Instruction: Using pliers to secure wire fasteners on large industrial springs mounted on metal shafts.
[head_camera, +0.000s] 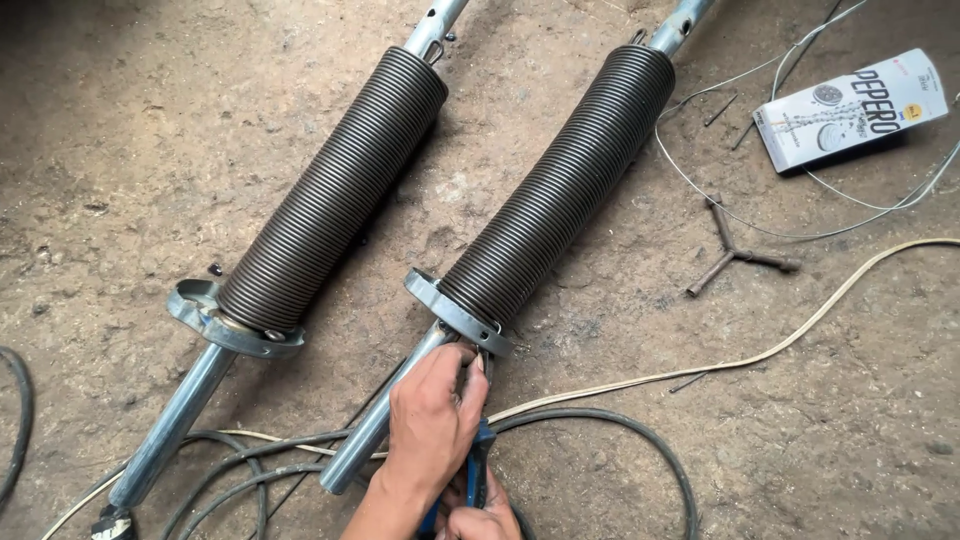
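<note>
Low in view, the left hand (432, 425) curls over the right spring's (555, 185) flange (455, 312), the right hand (482, 520) gripping blue-handled pliers (478, 470).

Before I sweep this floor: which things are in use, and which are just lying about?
In use:
right-hand spring
its end plate
blue-handled pliers
left hand
right hand

Lying about:
left-hand spring
white box
three-armed wrench
thin wire
cables

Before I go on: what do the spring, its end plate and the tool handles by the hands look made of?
Spring: dark, dull coiled steel wire, by its look. End plate: bright grey metal, likely galvanised. Tool handles: blue, probably plastic or rubber sleeves, mostly hidden by the left hand and right hand.
</note>
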